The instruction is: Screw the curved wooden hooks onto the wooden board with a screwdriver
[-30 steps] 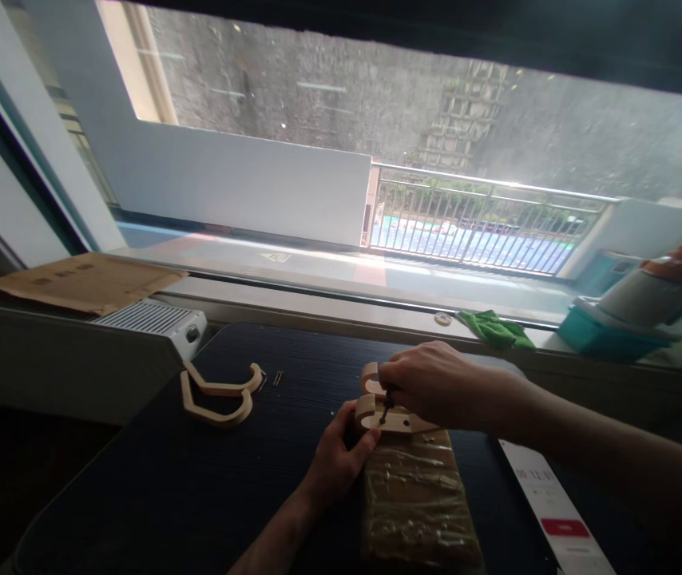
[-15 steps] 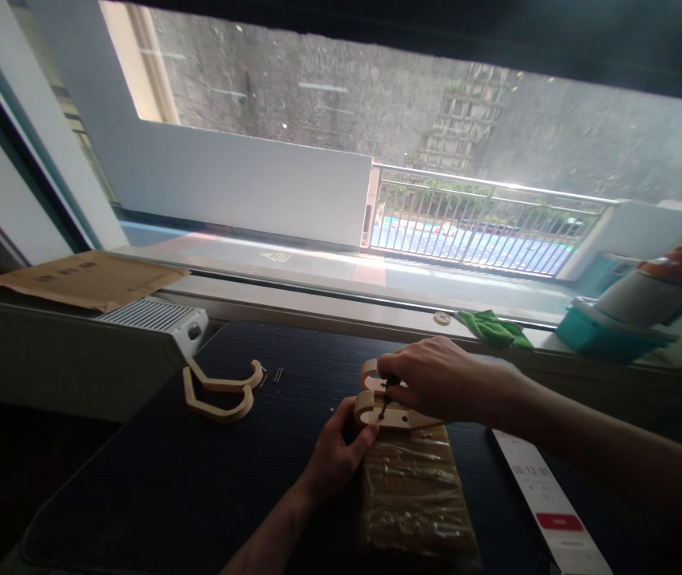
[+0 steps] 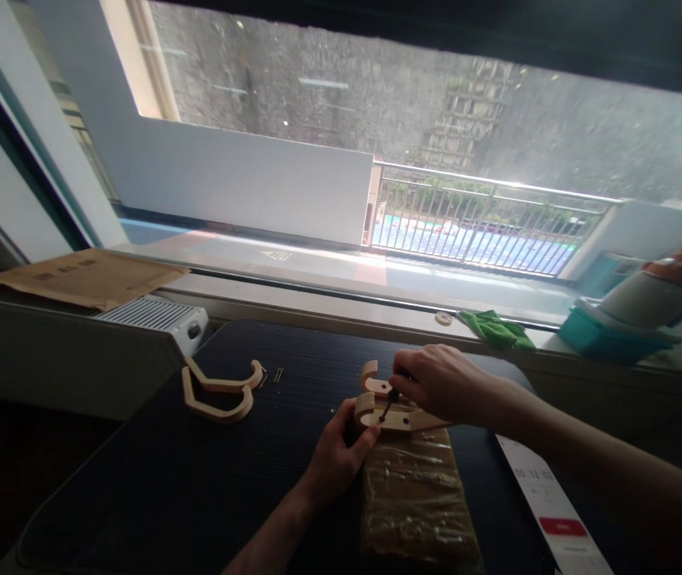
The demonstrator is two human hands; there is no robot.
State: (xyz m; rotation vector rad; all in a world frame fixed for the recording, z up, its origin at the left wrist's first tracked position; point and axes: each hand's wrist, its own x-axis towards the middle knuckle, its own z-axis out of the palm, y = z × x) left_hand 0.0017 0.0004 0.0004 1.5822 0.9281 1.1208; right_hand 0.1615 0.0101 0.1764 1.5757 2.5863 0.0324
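Note:
In my right hand (image 3: 440,382) is a dark-handled screwdriver (image 3: 393,394), slanting down with its tip at a hole in a pale wooden hook (image 3: 399,420). The fingers wrap around its handle. My left hand (image 3: 339,455) grips the curled end of this hook from the left, thumb in front. Beneath the hook lies a brown block wrapped in clear tape (image 3: 416,495). Just behind is a second wooden hook (image 3: 370,375), partly covered by my right hand. A dark screw head or hole (image 3: 406,421) shows further along the nearer hook.
Two more wooden hooks (image 3: 221,411) lie left on the dark table (image 3: 155,479), beside several screws (image 3: 279,374). A phone (image 3: 557,511) showing a timer lies at right. The sill holds a green cloth (image 3: 497,329), a tape roll (image 3: 443,318) and a teal container (image 3: 610,335). A brown envelope (image 3: 86,278) rests at left.
My right hand has shifted slightly right and down, and the screwdriver leans more, its tip staying at the same place on the hook. My left hand keeps its hold.

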